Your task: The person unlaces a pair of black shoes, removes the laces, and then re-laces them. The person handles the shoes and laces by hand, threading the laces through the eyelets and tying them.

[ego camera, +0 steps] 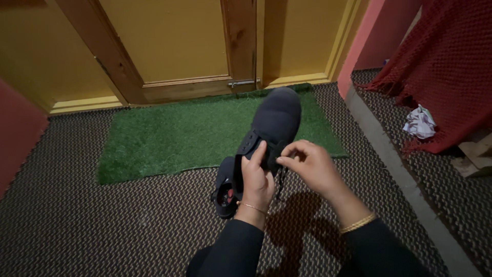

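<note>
Shoe [274, 125], dark, is hovering toe-away over the green mat [169, 136]; I am gripping its side with my left hand [256, 182], fingers curled around it, while my right hand [310, 166] is pinching the lace [280, 180] closed.

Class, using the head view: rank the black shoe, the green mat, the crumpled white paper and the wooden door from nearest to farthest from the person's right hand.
From the right hand:
1. Black shoe: touching, at its laces.
2. Green mat: just beyond, under the shoe's toe.
3. Crumpled white paper: off to the right, by the red cloth.
4. Wooden door: farthest, behind the mat.
</note>
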